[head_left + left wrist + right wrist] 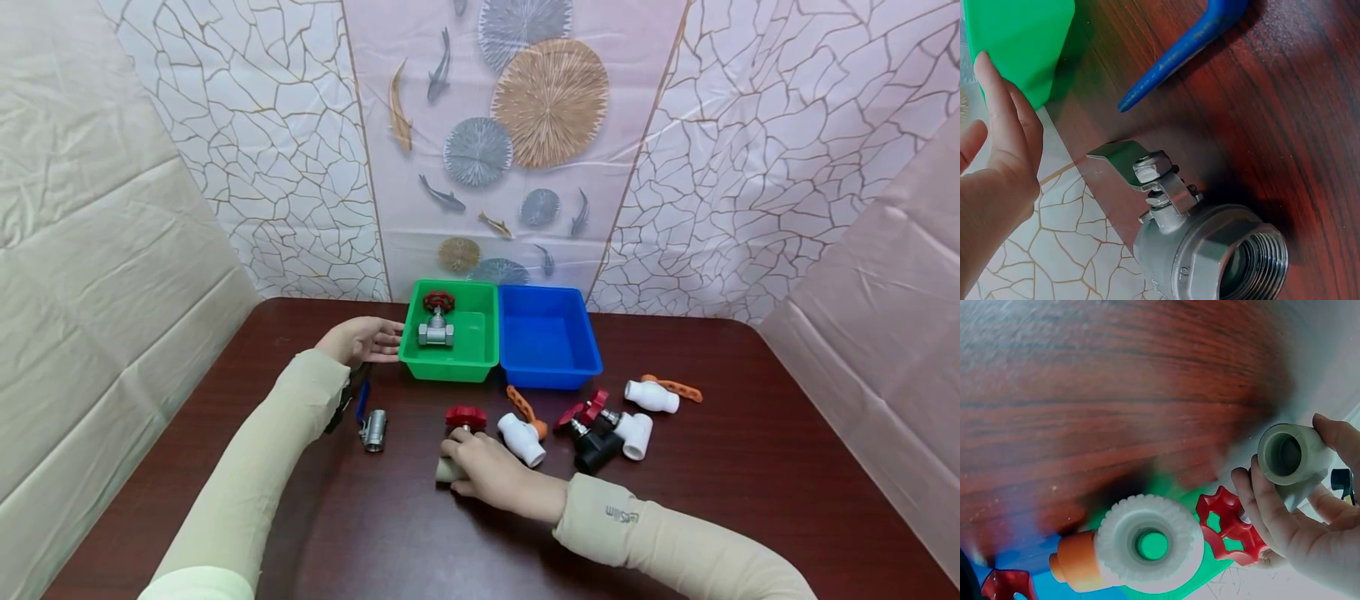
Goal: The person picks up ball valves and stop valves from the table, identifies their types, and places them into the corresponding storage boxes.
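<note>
My left hand [366, 340] rests its extended fingers against the left side of the green bin [448, 372]. In that bin lies a silver gate valve [436, 334] with a dark red handwheel. Just in front of the left hand, a metal ball valve [1210, 250] with a blue lever lies on the table. My right hand [491, 471] grips a pale grey valve [1285, 453] by its pipe body, fingers and thumb round it. Its red handwheel [466, 417] points toward the bins, and part of the body is hidden by the hand.
A blue bin [551, 379] adjoins the green one. Right of the right hand are a white ball valve [521, 439] with an orange lever, a black red-wheeled valve [597, 451], a white red-wheeled valve [636, 435] and another orange-levered valve [651, 396].
</note>
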Tool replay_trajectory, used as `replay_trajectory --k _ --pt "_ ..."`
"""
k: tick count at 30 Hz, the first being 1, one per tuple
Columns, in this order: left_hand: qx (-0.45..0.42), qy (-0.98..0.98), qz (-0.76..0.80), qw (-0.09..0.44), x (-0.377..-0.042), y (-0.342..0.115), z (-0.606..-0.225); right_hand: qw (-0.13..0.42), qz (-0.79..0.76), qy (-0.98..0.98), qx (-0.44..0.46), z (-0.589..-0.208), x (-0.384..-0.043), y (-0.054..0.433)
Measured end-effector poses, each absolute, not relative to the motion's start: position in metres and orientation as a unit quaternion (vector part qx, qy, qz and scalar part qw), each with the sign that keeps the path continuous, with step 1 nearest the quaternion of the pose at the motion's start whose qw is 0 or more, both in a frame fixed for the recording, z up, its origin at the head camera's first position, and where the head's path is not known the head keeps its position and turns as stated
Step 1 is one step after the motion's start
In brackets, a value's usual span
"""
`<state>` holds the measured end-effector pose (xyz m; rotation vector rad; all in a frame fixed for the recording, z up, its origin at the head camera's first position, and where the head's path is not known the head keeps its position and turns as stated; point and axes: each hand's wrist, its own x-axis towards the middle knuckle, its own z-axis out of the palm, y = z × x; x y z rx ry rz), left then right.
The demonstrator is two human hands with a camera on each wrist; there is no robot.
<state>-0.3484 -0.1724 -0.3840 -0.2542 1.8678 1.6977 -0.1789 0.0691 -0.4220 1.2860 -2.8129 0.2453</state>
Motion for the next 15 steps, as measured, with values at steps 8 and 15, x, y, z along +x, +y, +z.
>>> replay_trajectory --k 8,15 --pt "-0.073 0.702 0.638 0.308 -0.360 -0.180 -0.397 0.006 0.091 -0.904 0.419 -0.413 -0.182 0.076" --pt "-0.007 0.712 0.631 0.309 -0.356 -0.184 -0.401 0.002 0.130 -0.879 0.460 -0.390 -0.192 0.094"
